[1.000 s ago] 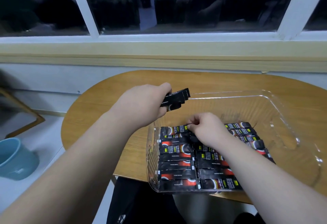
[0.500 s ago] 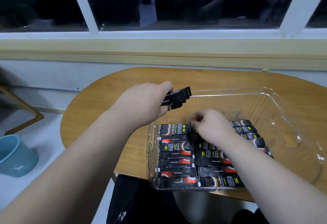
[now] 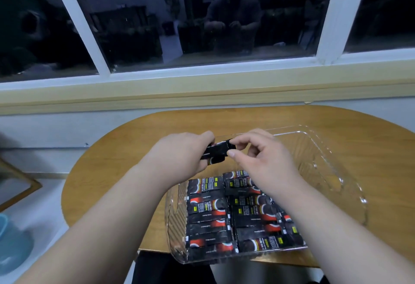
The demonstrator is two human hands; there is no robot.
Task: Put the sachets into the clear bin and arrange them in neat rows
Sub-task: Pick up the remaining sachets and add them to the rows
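Above the far left corner of the clear bin (image 3: 332,155), both hands meet. The left hand (image 3: 179,155) is closed around a small bunch of black sachets (image 3: 216,152). The right hand (image 3: 262,160) pinches the end of the top one with thumb and first finger, and its other fingers are loosely curled. More sachets (image 3: 208,214) lie flat in rows at the near end of the bin, which sits on the wooden desk (image 3: 116,162), its near edge sticking out past the near edge of the desk.
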